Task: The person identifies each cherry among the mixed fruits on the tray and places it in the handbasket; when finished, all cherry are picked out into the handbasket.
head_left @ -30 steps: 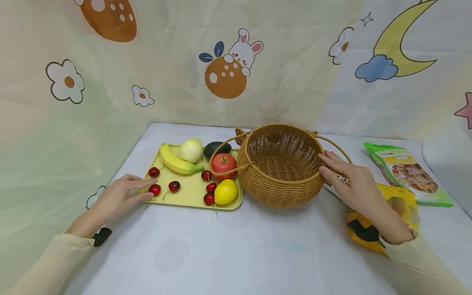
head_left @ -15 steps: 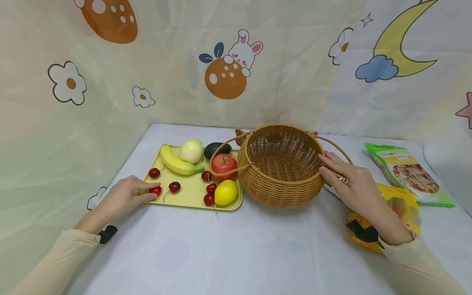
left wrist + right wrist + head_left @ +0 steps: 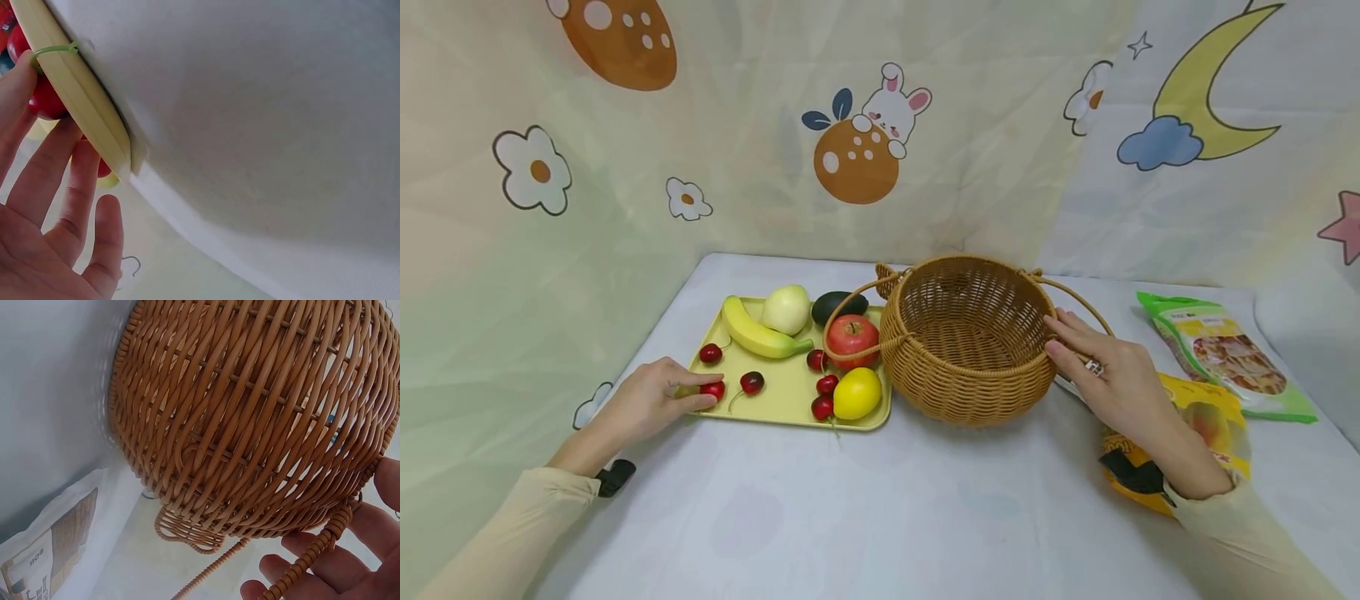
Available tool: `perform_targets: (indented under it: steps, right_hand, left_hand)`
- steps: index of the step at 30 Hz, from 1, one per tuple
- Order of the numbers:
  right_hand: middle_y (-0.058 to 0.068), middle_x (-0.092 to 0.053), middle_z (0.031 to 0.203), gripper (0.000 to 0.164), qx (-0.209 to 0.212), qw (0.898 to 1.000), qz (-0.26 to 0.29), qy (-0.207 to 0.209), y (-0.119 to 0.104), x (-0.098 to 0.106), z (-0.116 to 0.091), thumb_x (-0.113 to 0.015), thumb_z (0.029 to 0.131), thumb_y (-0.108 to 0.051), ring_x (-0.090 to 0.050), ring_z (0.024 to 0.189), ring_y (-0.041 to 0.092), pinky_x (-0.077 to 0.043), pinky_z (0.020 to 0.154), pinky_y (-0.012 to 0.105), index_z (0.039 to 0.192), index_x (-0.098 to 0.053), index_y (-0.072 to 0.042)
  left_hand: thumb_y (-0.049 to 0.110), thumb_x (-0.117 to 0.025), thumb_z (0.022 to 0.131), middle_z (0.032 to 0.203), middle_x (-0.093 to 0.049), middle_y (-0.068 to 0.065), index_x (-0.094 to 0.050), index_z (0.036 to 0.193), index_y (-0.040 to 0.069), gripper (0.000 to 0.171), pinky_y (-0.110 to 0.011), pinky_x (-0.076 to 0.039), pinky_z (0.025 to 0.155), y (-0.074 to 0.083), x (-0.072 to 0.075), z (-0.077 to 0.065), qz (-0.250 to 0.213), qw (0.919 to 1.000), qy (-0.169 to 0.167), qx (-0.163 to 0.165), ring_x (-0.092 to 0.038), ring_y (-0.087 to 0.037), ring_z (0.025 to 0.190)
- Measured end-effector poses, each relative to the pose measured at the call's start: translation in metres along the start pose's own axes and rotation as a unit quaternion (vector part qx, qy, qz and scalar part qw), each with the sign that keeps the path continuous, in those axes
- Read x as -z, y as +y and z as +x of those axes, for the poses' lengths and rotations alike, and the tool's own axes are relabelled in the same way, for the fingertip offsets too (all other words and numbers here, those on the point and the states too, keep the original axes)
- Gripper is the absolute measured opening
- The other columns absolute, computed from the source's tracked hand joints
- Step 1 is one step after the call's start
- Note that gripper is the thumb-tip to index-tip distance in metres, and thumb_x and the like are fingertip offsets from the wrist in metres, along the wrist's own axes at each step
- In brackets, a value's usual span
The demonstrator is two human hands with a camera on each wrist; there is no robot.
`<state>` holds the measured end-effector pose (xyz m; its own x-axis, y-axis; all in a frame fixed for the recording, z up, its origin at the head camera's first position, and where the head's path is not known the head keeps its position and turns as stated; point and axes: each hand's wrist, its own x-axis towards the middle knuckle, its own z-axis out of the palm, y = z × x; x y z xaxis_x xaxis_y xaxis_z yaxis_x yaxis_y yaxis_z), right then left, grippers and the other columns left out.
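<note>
My left hand [image 3: 643,400] is at the tray's near left corner, pinching a red cherry [image 3: 716,389] between thumb and fingers. In the left wrist view that cherry [image 3: 47,100] shows a green stem beside the tray's rim [image 3: 94,112]. Other cherries [image 3: 752,382] lie on the yellow tray [image 3: 782,410] with a banana [image 3: 758,331], a lemon [image 3: 857,393] and a red apple [image 3: 852,340]. My right hand [image 3: 1112,375] touches the rim of a wicker basket [image 3: 966,390], its fingers extended. Seen from the right wrist, a handle [image 3: 312,550] crosses in front of those fingers.
A round pale fruit [image 3: 786,309] and a dark oval fruit [image 3: 839,307] lie at the tray's back. Beyond my right hand are a green food bag [image 3: 1232,354] and a yellow one [image 3: 1213,417], partly under my forearm. A patterned cloth wall [image 3: 737,125] stands behind.
My left hand has moved slightly right and its thumb and fingers have closed on the cherry. The right hand stays at the basket's rim. The head view has shifted a little.
</note>
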<state>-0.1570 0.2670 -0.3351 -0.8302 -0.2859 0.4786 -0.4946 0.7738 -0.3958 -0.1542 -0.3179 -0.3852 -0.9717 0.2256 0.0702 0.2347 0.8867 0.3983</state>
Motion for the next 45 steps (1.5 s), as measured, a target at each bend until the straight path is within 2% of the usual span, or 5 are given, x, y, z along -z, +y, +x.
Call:
perform_targets:
  steps: [10, 25, 32, 39, 45]
  right_hand:
    - [0.02, -0.056, 0.148, 0.044, -0.005, 1.0, 0.009, 0.002, -0.002, 0.0, 0.0, -0.062, 0.103, -0.023, -0.061, 0.124, 0.048, -0.051, 0.09, 0.062, 0.146, -0.058, -0.014]
    - [0.021, -0.056, 0.147, 0.044, 0.008, 1.0, 0.007, 0.007, -0.001, -0.001, 0.001, -0.063, 0.103, -0.022, -0.065, 0.116, 0.049, -0.054, 0.083, 0.058, 0.146, -0.058, -0.013]
    - [0.021, -0.057, 0.147, 0.043, 0.007, 1.0, 0.002, 0.004, 0.0, 0.0, 0.001, -0.063, 0.103, -0.023, -0.071, 0.102, 0.047, -0.051, 0.072, 0.038, 0.145, -0.059, -0.012]
    - [0.022, -0.056, 0.148, 0.044, 0.002, 1.0, 0.011, -0.004, -0.002, 0.0, 0.001, -0.062, 0.104, -0.023, -0.062, 0.122, 0.05, -0.05, 0.091, 0.065, 0.146, -0.058, -0.013]
    - [0.022, -0.055, 0.148, 0.043, 0.001, 1.0, 0.008, -0.002, -0.003, 0.001, 0.001, -0.061, 0.104, -0.023, -0.064, 0.117, 0.051, -0.053, 0.085, 0.059, 0.146, -0.058, -0.011]
  left_hand:
    - [0.03, -0.084, 0.086, 0.099, -0.073, -0.008, -0.078, 0.119, 0.019, 0.036, -0.023, -0.04, 0.064, 0.001, 0.005, -0.001, -0.01, 0.9999, 0.003, 0.007, -0.052, -0.013, 0.08]
    - [0.031, -0.085, 0.085, 0.104, -0.077, -0.01, -0.08, 0.118, 0.021, 0.034, -0.024, -0.044, 0.063, 0.004, 0.03, -0.004, -0.024, 0.9994, 0.025, 0.006, -0.057, -0.016, 0.086]
    - [0.035, -0.083, 0.087, 0.111, -0.074, -0.013, -0.077, 0.123, 0.025, 0.039, -0.027, -0.04, 0.059, 0.022, 0.059, 0.013, -0.007, 0.9999, 0.007, 0.011, -0.049, -0.018, 0.083]
    - [0.04, -0.081, 0.088, 0.119, -0.075, -0.01, -0.077, 0.124, 0.027, 0.039, -0.029, -0.045, 0.07, 0.047, 0.075, 0.037, -0.017, 0.9999, 0.0, -0.002, -0.06, -0.025, 0.103]
    - [0.035, -0.082, 0.087, 0.104, -0.075, -0.002, -0.078, 0.121, 0.028, 0.035, -0.028, -0.044, 0.066, 0.082, 0.075, 0.066, -0.025, 0.9969, -0.017, -0.073, -0.056, -0.018, 0.09]
